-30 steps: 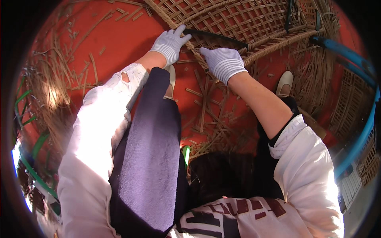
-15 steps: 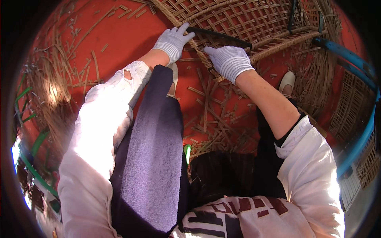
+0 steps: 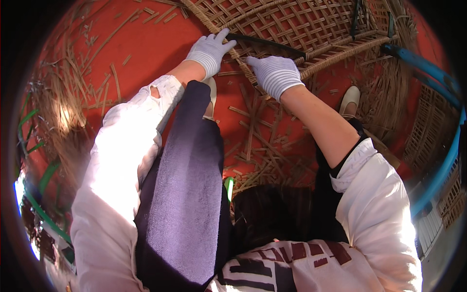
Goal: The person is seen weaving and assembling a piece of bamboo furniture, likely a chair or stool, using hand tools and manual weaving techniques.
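A woven wicker panel with a wrapped rim and dark flat bars lies at the top of the view. My left hand, in a white striped glove, rests at the panel's left rim, its thumb and fingers spread apart. My right hand, gloved alike, is closed just right of that rim, over the lower corner. Its thumb and forefinger side points left toward the rim. The remaining fingers curl underneath, and whatever they hold is hidden.
Cut cane scraps lie scattered on the red floor between my feet. Bundles of long strips are at the left, with more at the right. A blue tube frame and another woven panel stand at the right.
My right hand and forearm have shifted slightly left. The panel sits a touch further left and up in the view. My left hand keeps its place on the rim.
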`<state>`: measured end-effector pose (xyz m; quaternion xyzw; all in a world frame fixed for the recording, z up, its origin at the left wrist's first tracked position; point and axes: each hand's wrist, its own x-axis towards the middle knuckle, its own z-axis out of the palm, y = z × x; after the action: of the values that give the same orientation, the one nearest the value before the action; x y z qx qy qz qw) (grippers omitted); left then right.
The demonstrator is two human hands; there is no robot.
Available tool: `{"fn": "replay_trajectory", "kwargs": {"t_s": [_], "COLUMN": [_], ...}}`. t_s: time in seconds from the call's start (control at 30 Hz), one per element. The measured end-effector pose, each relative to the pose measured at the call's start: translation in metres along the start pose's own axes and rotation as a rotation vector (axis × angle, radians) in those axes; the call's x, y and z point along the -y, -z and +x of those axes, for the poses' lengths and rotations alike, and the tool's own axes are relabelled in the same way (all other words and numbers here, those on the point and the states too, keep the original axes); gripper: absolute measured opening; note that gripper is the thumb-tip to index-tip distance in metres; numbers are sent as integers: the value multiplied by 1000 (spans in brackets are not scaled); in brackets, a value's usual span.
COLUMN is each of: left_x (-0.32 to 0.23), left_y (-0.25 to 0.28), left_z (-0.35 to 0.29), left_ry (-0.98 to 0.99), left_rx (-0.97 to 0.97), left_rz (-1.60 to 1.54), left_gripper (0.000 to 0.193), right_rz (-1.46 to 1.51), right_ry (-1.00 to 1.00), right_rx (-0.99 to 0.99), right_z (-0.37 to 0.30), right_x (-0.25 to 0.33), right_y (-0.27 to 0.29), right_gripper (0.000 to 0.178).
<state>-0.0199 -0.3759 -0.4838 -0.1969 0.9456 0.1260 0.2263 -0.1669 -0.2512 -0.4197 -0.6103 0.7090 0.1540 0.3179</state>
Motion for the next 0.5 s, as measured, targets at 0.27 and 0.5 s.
{"fn": "replay_trajectory", "kwargs": {"t_s": [0.27,0.5], "left_x": [0,2], "left_y": [-2,-4], "left_z": [-1,-1], "left_ry": [9,2], "left_rx": [-4,-17], "left_rz": [6,14], "left_gripper": [70,70], "right_rz": [-1,-23], "right_ry": [52,47], "right_rx": [-4,-18], "right_z": [-5,0], "right_x": [-6,-4], "right_y": [6,-2], "right_gripper": [33,33]}}
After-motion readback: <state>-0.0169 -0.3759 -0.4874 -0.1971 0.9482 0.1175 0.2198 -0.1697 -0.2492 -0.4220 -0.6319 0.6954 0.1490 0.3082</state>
